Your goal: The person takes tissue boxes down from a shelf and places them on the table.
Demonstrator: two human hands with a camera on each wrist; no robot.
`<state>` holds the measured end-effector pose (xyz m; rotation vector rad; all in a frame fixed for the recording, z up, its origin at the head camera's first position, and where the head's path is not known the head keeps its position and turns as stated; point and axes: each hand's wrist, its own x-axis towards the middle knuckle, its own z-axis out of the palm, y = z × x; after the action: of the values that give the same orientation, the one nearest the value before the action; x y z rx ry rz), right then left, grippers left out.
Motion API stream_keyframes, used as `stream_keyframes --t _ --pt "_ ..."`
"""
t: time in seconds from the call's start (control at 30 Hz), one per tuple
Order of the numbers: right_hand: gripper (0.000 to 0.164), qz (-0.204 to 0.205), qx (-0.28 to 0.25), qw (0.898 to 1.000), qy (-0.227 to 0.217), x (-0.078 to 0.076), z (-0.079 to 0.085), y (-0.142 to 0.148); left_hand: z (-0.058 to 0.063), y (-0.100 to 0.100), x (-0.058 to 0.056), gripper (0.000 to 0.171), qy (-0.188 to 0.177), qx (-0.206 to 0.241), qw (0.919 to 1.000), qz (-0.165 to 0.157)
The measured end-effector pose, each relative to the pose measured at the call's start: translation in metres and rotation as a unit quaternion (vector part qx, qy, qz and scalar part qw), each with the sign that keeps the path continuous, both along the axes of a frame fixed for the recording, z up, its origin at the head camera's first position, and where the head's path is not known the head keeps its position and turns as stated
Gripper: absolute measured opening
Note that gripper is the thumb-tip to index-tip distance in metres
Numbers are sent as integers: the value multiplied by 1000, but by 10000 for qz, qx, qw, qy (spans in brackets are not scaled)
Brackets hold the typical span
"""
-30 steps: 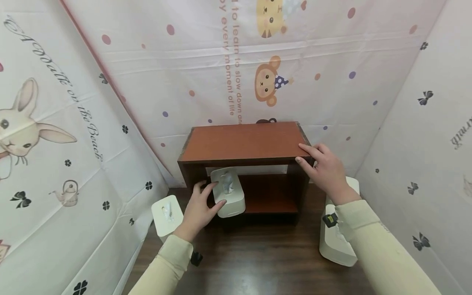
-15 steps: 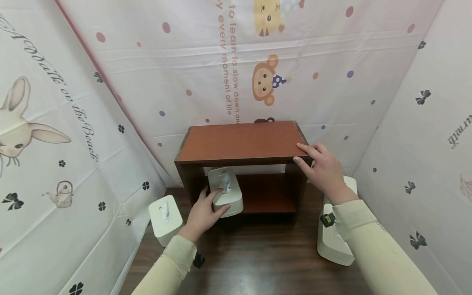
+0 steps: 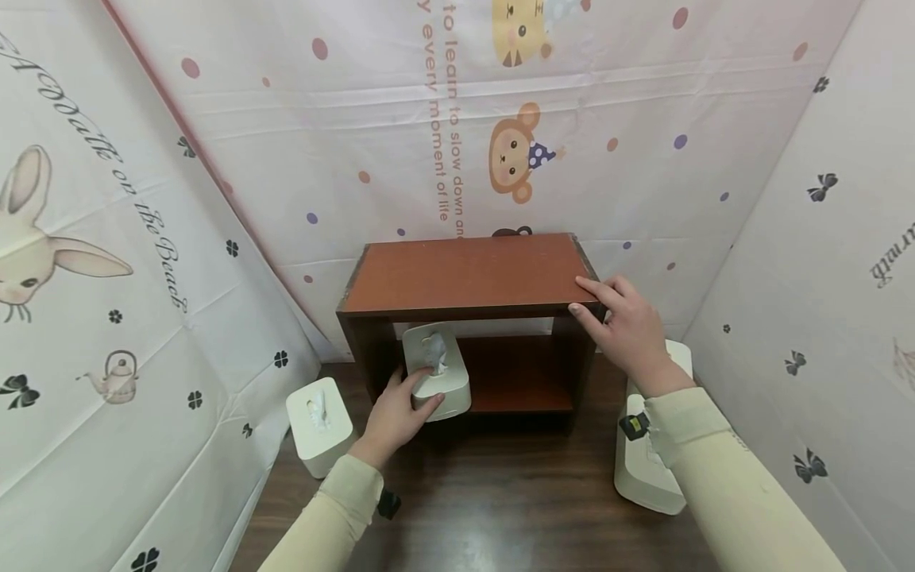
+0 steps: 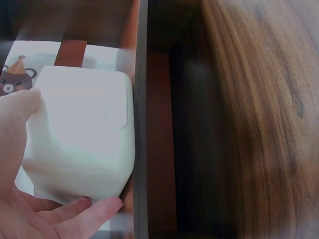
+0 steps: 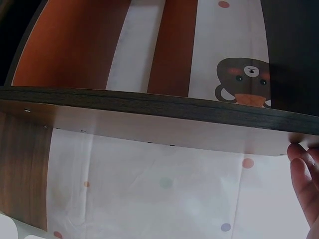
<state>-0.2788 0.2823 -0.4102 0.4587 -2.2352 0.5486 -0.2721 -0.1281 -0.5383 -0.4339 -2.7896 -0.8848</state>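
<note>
A white tissue box [image 3: 445, 389] with a tuft of tissue [image 3: 433, 353] on top sits on the lower shelf of a brown open cabinet [image 3: 472, 274], at its left end. My left hand [image 3: 395, 413] grips that box by its left side and near end. In the left wrist view, the thumb and fingers reach around the box [image 4: 79, 129], which stands close to the shelf's front edge. My right hand [image 3: 632, 338] rests on the cabinet top's front right corner with relaxed fingers; the right wrist view catches its fingertips [image 5: 300, 162] at the board.
Another tissue box [image 3: 320, 425] stands on the wooden floor [image 3: 493, 492] left of the cabinet. On the right, white boxes [image 3: 646, 477] lie in a row, partly hidden by the right forearm. Printed white cloth [image 3: 400, 119] hangs behind and on both sides.
My left hand has shifted its fingers down along the tissue box's left side and closed in on it. The box stays about where it was. My right hand has kept its place.
</note>
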Motion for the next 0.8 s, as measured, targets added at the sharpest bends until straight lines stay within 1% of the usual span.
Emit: stream_keyframes --t 0.23,0.6,0.8 --pt "51 -66 13 10000 -24 0 0 1 -2 2 0 52 -132 12 9999 -4" --pt "51 -69 26 9999 -78 0 0 1 -7 4 1 53 8 102 9999 -13" --pt "51 -40 -24 10000 -50 0 0 1 -10 6 0 55 -28 140 9999 55"
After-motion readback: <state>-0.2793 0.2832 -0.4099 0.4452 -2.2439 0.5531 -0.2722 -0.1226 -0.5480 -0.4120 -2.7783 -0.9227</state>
